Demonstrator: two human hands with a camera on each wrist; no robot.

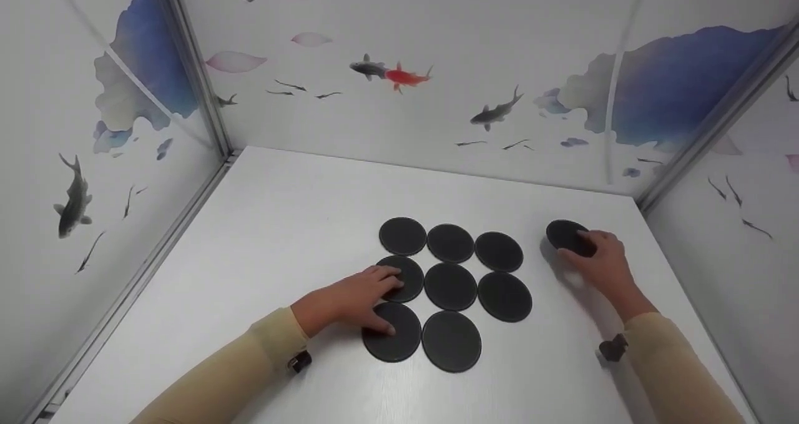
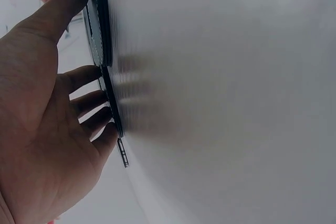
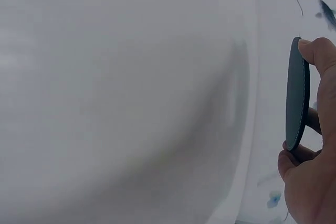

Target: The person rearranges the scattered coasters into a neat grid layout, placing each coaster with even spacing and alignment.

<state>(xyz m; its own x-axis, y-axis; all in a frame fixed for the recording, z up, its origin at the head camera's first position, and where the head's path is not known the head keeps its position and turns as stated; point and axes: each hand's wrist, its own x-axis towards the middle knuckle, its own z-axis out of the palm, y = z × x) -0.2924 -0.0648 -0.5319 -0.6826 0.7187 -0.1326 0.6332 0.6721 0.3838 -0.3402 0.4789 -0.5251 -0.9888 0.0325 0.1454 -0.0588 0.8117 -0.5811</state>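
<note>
My right hand (image 1: 602, 261) grips a round black coaster (image 1: 565, 235) by its edge, thumb on one side and fingers on the other. In the right wrist view this coaster (image 3: 296, 95) is tilted on edge and held off the table, with stitching along its rim. My left hand (image 1: 356, 296) rests on the left side of a group of similar coasters. Its fingertips lie on the middle-left coaster (image 1: 410, 283), and its thumb touches the front-left coaster (image 1: 399, 343). In the left wrist view its fingers are spread and lightly bent.
Coasters lie close together in rows: three at the back with this middle one (image 1: 450, 243), three in the centre row including this right one (image 1: 504, 296), and two in front, the right one (image 1: 451, 341) among them. A printed back wall (image 1: 412, 130) and side panels enclose the white table (image 1: 281, 212).
</note>
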